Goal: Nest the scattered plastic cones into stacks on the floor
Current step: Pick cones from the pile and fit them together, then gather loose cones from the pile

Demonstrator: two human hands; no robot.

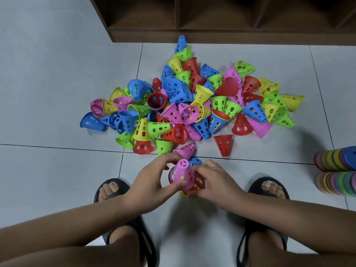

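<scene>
A pile of several perforated plastic cones [192,101] in blue, green, red, yellow and pink lies scattered on the grey tiled floor. In front of it I hold a short nested stack with a pink cone [182,174] on top and red and yellow cones beneath. My left hand [154,182] grips the pink cone, thumb under its rim, fingers over its top. My right hand [213,183] grips the red cone [200,183] at the stack's right side. A loose pink cone [185,151] and a blue one [195,161] lie just beyond my fingers.
A dark wooden shelf unit [212,33] stands behind the pile. Two long nested stacks of coloured cones [337,170] lie at the right edge. My feet in black slides [109,189] flank the hands on the floor [57,112].
</scene>
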